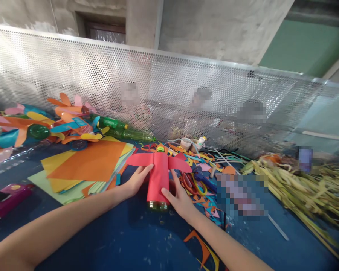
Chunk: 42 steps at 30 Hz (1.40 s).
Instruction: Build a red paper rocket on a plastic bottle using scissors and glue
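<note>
A green plastic bottle wrapped in red paper is between my two hands, its capped neck pointing away from me and its clear base toward me. Two red paper wings stick out from its sides near the neck. My left hand grips its left side, the fingers partly hidden beneath the left wing. On the other side my right hand has its thumb on the red paper near the base and its fingers along the edge under the right wing.
Orange and yellow paper sheets lie left, below paper-decorated bottles. Scissors, scraps and white cups sit right of centre. Dry husks cover the far right. A perforated metal screen stands behind; a purple tool lies left.
</note>
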Available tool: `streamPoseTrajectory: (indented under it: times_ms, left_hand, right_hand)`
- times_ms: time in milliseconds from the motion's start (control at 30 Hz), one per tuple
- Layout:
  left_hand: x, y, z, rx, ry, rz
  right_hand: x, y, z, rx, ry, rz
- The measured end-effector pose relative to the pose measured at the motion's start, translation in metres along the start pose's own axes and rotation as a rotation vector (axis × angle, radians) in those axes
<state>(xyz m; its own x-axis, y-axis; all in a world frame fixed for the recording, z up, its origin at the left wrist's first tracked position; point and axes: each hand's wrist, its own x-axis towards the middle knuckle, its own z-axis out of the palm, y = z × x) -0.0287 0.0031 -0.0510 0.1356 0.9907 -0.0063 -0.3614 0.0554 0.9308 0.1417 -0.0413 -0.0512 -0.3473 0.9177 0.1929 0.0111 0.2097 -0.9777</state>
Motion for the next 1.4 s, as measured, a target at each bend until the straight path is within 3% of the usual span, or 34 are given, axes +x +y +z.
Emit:
streamPoseTrajectory:
  times_ms: [300,700,767,933,1067,1200,1400]
  left_hand:
    - [-0.003,0.000,-0.001,-0.037,-0.044,0.010]
    - [-0.008,0.007,0.004,0.013,0.000,0.045]
    - [-0.009,0.008,0.004,0.010,0.001,0.036]
    - [-0.009,0.010,0.005,-0.032,-0.012,-0.053]
    - [-0.015,0.014,0.010,-0.077,-0.093,-0.078]
    - [-0.021,0.013,0.016,-0.116,-0.091,-0.024]
    - [-0.024,0.011,0.019,-0.079,-0.121,-0.062]
  right_hand:
    - [-0.003,-0.001,0.004,-0.022,0.029,-0.026]
    - [-0.003,-0.003,0.000,-0.156,0.015,-0.051]
    - [-0.002,-0.001,-0.002,-0.222,0.050,-0.057]
    - [0.003,-0.005,-0.004,-0.285,0.286,-0.069]
    - [0.002,-0.015,-0.001,-0.285,0.287,-0.129]
    - [-0.004,-0.011,0.001,-0.330,0.302,-0.063]
    - [-0.008,-0.003,0.002,-0.379,0.318,0.003]
